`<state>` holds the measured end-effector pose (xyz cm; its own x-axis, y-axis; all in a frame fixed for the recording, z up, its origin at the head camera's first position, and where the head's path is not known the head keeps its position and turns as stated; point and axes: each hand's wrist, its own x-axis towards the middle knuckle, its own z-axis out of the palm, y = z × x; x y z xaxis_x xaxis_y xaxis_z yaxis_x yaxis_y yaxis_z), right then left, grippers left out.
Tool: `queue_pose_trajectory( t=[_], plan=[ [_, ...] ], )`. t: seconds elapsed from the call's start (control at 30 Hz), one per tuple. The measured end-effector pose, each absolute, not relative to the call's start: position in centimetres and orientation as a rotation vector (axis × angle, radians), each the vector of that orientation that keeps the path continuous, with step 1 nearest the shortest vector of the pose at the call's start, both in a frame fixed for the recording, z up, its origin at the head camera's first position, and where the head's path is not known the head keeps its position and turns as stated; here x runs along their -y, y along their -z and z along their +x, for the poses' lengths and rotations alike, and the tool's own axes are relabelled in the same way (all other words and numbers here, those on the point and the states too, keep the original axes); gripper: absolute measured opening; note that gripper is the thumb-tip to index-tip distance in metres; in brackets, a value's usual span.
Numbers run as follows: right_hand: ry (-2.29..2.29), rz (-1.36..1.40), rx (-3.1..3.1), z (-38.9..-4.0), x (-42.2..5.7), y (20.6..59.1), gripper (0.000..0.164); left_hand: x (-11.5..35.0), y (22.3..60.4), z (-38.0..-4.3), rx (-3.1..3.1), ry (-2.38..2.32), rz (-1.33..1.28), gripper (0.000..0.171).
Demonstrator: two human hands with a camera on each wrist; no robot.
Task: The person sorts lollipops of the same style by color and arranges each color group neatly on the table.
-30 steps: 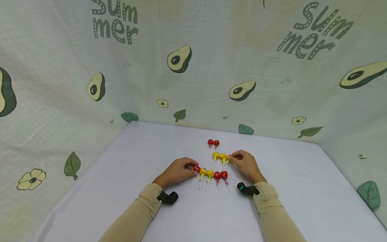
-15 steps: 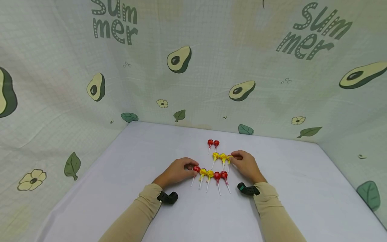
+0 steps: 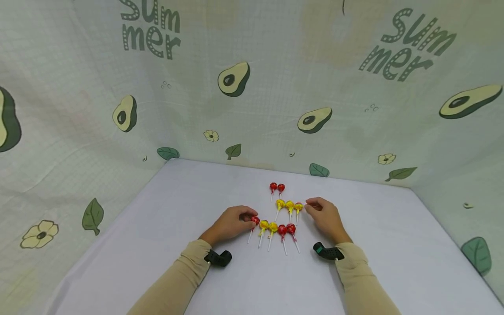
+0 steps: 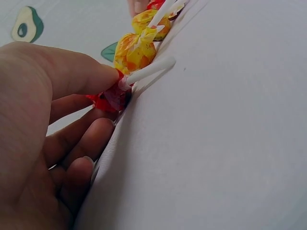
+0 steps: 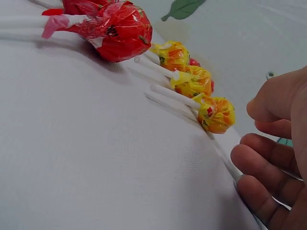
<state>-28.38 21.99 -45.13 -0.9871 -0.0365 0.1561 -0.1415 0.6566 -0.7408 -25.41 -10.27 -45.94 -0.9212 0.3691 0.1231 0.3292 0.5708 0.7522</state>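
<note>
My left hand (image 3: 229, 225) pinches the head of a red lollipop (image 4: 110, 99) between thumb and fingers at the left end of the front row. Its white stick (image 4: 152, 71) points toward me. Right of it in that row lie two yellow lollipops (image 3: 273, 227) and two red ones (image 3: 291, 229). Behind them is a row of three yellow lollipops. My right hand (image 3: 326, 220) is just right of the last yellow lollipop (image 5: 217, 115), its relaxed fingers apart from the candy and holding nothing.
Two red lollipops (image 3: 273, 187) lie side by side farther back. All rest on a white-covered table (image 3: 204, 188). A cloth backdrop (image 3: 271, 87) with avocado prints rises behind and at both sides. Each wrist wears a black strap with a device (image 3: 328, 252).
My right hand straightened the last yellow lollipop in the middle row, then let go and moved slightly right. My left hand stays on the red lollipop.
</note>
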Motion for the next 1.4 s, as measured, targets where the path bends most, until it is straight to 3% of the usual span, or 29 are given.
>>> queue_pose_trajectory(
  t=[1.07, 1.4],
  plan=[
    [-1.383, 0.226, 2.689, -22.1, -20.2, 44.7, 0.016, 10.0, 45.5, -25.2, -2.749, -1.491, 0.448, 0.026],
    [-1.375, 0.294, 2.682, -21.5, -19.1, 45.1, 0.014, 9.9, 45.3, -25.4, -2.732, -1.487, 0.447, 0.026]
  ],
)
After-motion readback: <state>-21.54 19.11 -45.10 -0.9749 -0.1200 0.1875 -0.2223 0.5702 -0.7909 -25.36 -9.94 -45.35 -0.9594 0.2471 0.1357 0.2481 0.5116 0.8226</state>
